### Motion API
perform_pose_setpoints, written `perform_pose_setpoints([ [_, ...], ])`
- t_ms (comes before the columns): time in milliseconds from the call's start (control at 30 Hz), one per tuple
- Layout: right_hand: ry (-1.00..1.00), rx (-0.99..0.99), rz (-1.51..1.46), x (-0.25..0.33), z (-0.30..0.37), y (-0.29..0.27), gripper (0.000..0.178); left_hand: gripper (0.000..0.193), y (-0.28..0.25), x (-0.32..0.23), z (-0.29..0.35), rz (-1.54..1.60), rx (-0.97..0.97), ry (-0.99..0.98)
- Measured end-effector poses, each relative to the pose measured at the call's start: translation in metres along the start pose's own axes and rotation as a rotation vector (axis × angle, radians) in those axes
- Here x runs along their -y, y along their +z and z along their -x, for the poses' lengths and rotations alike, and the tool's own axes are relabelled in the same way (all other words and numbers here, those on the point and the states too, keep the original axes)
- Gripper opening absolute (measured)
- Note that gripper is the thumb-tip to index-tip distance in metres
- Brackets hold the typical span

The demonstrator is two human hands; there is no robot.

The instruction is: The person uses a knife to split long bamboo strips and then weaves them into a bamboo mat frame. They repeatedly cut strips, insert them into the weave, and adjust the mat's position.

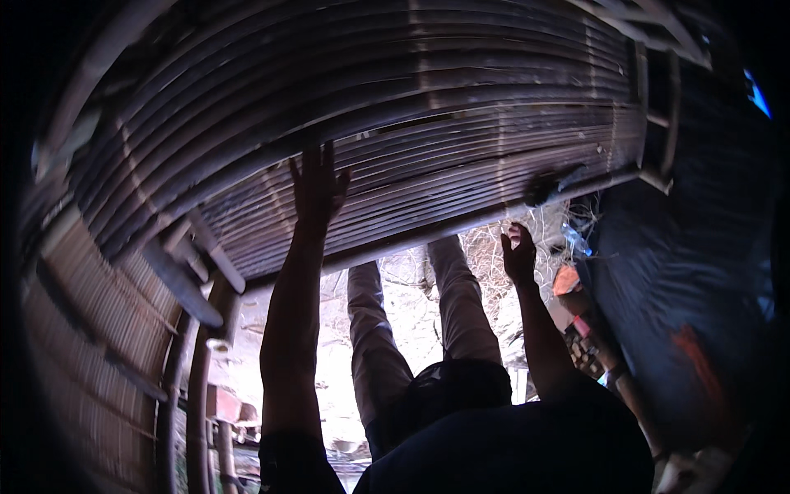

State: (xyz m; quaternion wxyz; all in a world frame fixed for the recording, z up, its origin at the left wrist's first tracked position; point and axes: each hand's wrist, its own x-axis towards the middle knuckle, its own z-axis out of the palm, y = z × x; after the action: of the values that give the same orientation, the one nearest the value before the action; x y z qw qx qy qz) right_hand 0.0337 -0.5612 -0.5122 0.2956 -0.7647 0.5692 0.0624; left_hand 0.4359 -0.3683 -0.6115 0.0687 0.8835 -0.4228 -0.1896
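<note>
So, left hand [317, 188] over ribbed bamboo bench [444, 169].

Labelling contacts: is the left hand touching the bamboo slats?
Cannot tell: the head view shows the left hand, fingers spread, overlapping the bamboo slats, but in the dark neither contact nor a gap shows plainly.

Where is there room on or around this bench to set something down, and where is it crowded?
Bare slats lie between the left hand and the dark object, behind the front pole. Crowded: around that object, and beyond the right hand, where a clear bottle and tangled strands lie.
</note>
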Motion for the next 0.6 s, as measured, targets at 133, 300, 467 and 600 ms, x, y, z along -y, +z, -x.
perform_pose_setpoints([
  [133,-0.043,-0.317,0.026,-0.071,-0.057,-0.010,0.044,0.066,0.021,-0.014,-0.016,-0.090,-0.004,-0.024],
  [300,0.233,-0.528,0.210,-0.132,-0.123,-0.003,0.077,0.071,0.014,-0.010,-0.018,-0.071,0.131,0.055],
  [467,0.741,-0.400,-0.012,-0.132,-0.162,0.008,0.097,0.082,-0.004,-0.032,-0.017,-0.228,0.260,-0.043],
  [600,0.756,-0.301,-0.242,-0.197,-0.147,0.020,0.081,0.083,0.008,-0.095,-0.030,-0.271,0.163,0.010],
])
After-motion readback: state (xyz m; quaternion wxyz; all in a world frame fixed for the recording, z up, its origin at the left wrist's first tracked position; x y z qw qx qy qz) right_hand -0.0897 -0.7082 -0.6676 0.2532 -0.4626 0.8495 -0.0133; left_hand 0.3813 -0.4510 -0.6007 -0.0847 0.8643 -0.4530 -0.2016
